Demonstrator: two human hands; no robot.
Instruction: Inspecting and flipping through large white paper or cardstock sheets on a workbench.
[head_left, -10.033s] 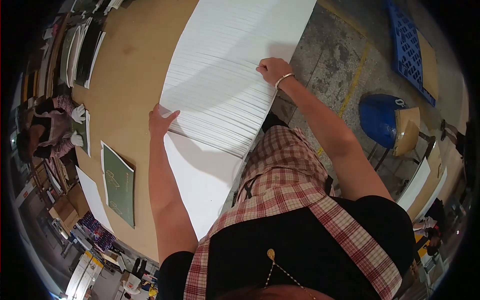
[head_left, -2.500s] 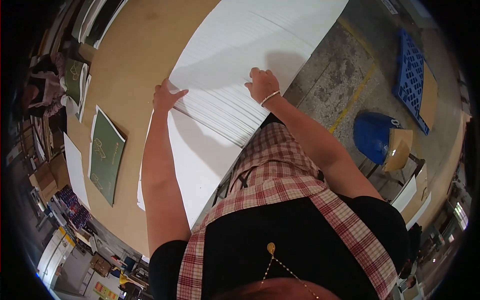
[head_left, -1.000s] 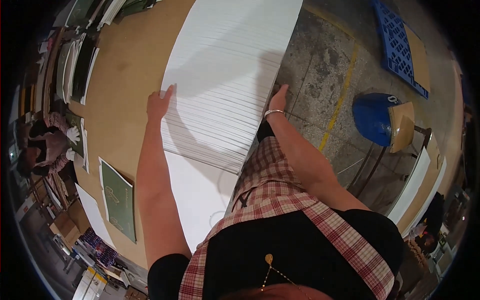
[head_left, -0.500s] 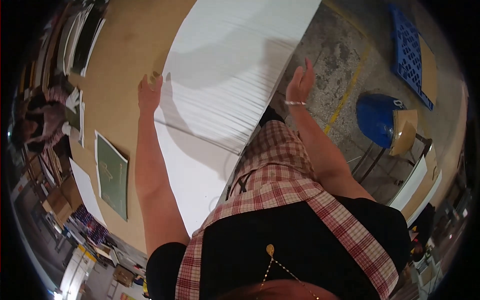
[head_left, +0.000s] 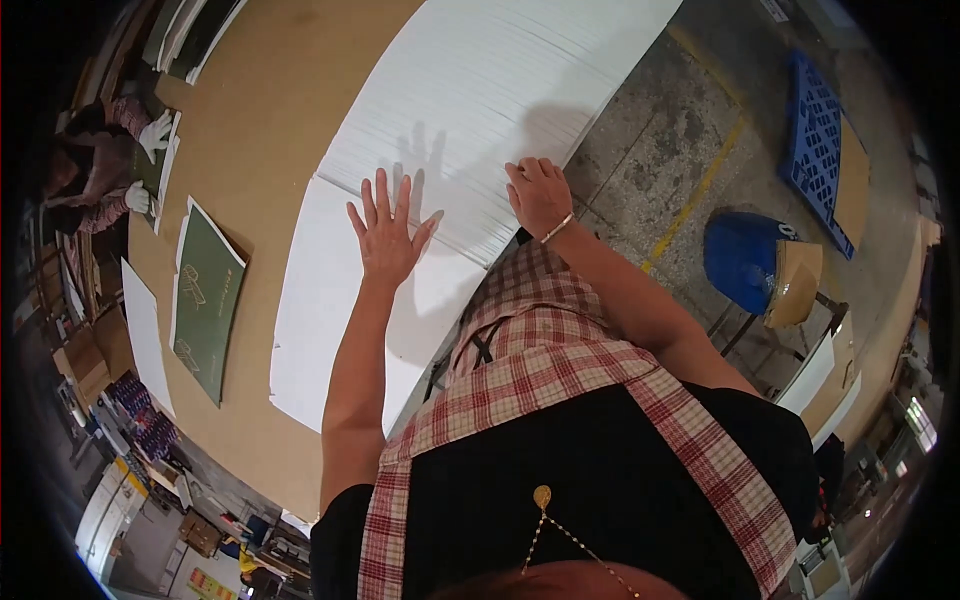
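Note:
A large white sheet (head_left: pixel 480 90) with fine ridges and a crease across it lies before me, partly over a brown board surface. My left hand (head_left: pixel 390 240) is over the part on the near side of the crease, palm down, fingers spread and empty. Whether it touches the sheet, I cannot tell. At the sheet's right edge is my right hand (head_left: pixel 541 198), its fingers loosely bent and nothing visible in them. Shadows of both hands fall on the white surface.
Left on the brown board (head_left: pixel 245 130) lies a dark green printed sheet (head_left: pixel 208 300), beside a white sheet (head_left: pixel 147 335). Across the board, a person wears white gloves (head_left: pixel 154 135). To my right stand a blue rounded object (head_left: pixel 738 258) on a stool and a blue plastic pallet (head_left: pixel 815 150).
My left hand has moved right and nearer, from the sheet's left edge onto it. My right hand has come left to the sheet's right edge. The crease now lies farther away.

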